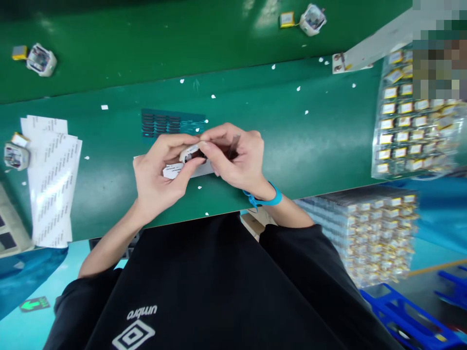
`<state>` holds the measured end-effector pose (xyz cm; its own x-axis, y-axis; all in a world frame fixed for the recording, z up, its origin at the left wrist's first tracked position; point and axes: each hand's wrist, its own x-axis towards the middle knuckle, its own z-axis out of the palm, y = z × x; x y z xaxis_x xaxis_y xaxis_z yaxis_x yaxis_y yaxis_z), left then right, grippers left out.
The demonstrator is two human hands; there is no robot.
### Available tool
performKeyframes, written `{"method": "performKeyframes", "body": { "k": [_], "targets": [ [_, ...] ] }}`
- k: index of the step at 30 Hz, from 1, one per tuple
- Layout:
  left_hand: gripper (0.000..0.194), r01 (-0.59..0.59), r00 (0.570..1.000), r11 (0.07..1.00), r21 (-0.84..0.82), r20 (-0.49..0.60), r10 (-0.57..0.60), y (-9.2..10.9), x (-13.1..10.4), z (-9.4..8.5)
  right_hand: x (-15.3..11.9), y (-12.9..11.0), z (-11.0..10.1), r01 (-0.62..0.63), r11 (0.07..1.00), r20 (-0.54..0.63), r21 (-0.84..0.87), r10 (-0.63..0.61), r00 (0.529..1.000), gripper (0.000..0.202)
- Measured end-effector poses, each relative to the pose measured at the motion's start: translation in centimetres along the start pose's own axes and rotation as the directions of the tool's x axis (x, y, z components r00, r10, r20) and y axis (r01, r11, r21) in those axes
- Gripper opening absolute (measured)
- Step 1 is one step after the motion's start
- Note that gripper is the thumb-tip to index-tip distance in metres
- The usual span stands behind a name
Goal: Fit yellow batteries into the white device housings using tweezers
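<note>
Both hands meet over the green bench, around a small white housing point(188, 151). My left hand point(158, 172) pinches the housing between thumb and fingers. My right hand point(237, 155) is closed at the housing's right side, its thumb and index fingertips touching it, and a thin translucent strip point(234, 145) sticks up between its fingers. The fingertips hide much of the housing. Under the hands lies a white label sheet point(173, 170), partly covered. Just behind them is a dark sheet point(160, 124) with rows of small black pieces.
White housings with yellow batteries sit at the back left point(41, 60), back right point(313, 20) and far left point(16, 156). Label sheets point(54, 184) lie at left. A clear battery tray point(401, 137) is at right, near a metal bracket point(352, 64). Stacked trays point(375, 233) stand below the bench.
</note>
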<state>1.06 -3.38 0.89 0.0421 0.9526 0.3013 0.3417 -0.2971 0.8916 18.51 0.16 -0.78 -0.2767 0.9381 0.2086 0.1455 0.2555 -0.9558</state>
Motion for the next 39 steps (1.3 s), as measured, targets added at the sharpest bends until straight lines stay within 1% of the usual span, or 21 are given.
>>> {"method": "performKeyframes", "body": {
  "k": [2,3,5,6,7,9,10,12,14,17,20,22,27,31,34,36,39],
  "targets": [
    [0.015,0.064,0.998,0.996,0.067,-0.014,-0.063,0.4,-0.5,-1.0,0.0,-0.1,-0.5,-0.044,0.993,0.073,0.112,0.036,0.997,0.043],
    [0.01,0.097,0.995,0.992,0.082,-0.029,-0.095,0.5,-0.9,-1.6,0.1,-0.2,-0.8,-0.05,0.989,0.084,0.139,0.039,0.996,0.05],
    [0.006,0.129,0.991,0.988,0.079,-0.035,-0.127,-0.1,-1.7,-2.5,0.4,-0.5,-1.3,-0.042,0.995,0.041,0.095,0.038,0.998,0.065],
    [0.006,0.137,0.991,0.988,0.074,-0.015,-0.137,-0.6,-2.1,-2.8,0.6,-0.5,-1.5,-0.051,0.998,0.025,0.036,0.05,0.998,0.072],
    [0.006,0.15,0.988,0.986,0.075,0.015,-0.152,-1.2,-2.6,-3.0,0.7,-0.5,-1.7,-0.066,0.998,0.036,-0.024,0.067,0.997,0.075],
    [0.007,0.197,0.977,0.975,0.099,0.068,-0.204,-2.7,-3.4,-3.0,1.1,-0.2,-1.8,-0.144,0.986,0.137,-0.082,0.154,0.979,0.072],
    [0.008,0.222,0.97,0.969,0.112,0.079,-0.232,-3.3,-3.7,-2.9,1.3,0.1,-1.7,-0.19,0.978,0.199,-0.083,0.203,0.959,0.068],
    [0.011,0.251,0.963,0.961,0.116,0.072,-0.261,-4.3,-4.2,-2.6,1.5,0.8,-1.4,-0.244,0.968,0.28,-0.055,0.25,0.927,0.061],
    [0.012,0.241,0.967,0.965,0.106,0.054,-0.248,-4.8,-4.4,-2.4,1.7,1.5,-1.0,-0.303,0.953,0.311,-0.005,0.289,0.905,0.062],
    [0.009,0.193,0.978,0.974,0.121,0.052,-0.201,-4.6,-4.4,-2.1,1.8,2.4,-0.6,-0.359,0.932,0.28,0.049,0.332,0.901,0.063],
    [0.005,0.151,0.986,0.969,0.193,0.035,-0.161,-4.1,-4.2,-2.0,1.8,2.8,-0.4,-0.39,0.917,0.251,0.084,0.36,0.899,0.062],
    [0.006,0.14,0.988,0.959,0.245,0.026,-0.151,-3.9,-4.1,-1.9,1.9,3.0,-0.4,-0.411,0.906,0.264,0.102,0.374,0.889,0.063],
    [0.005,0.133,0.989,0.955,0.267,0.027,-0.145,-3.8,-4.1,-1.8,2.2,3.2,-0.5,-0.417,0.898,0.31,0.14,0.36,0.88,0.064],
    [0.003,0.155,0.986,0.954,0.258,0.021,-0.166,-3.8,-4.1,-1.7,2.1,3.2,-0.5,-0.436,0.891,0.251,0.13,0.396,0.884,0.063],
    [0.004,0.153,0.986,0.957,0.246,0.025,-0.164,-3.8,-4.1,-1.7,1.9,3.1,-0.3,-0.396,0.91,0.225,0.12,0.364,0.904,0.06],
    [0.005,0.143,0.988,0.961,0.237,0.025,-0.153,-3.9,-4.1,-1.7,1.9,3.0,-0.3,-0.372,0.922,0.243,0.11,0.338,0.909,0.059],
    [0.006,0.131,0.99,0.963,0.236,0.028,-0.141,-3.9,-4.0,-1.6,2.0,3.0,-0.3,-0.379,0.92,0.284,0.099,0.338,0.897,0.061]
  ]
}}
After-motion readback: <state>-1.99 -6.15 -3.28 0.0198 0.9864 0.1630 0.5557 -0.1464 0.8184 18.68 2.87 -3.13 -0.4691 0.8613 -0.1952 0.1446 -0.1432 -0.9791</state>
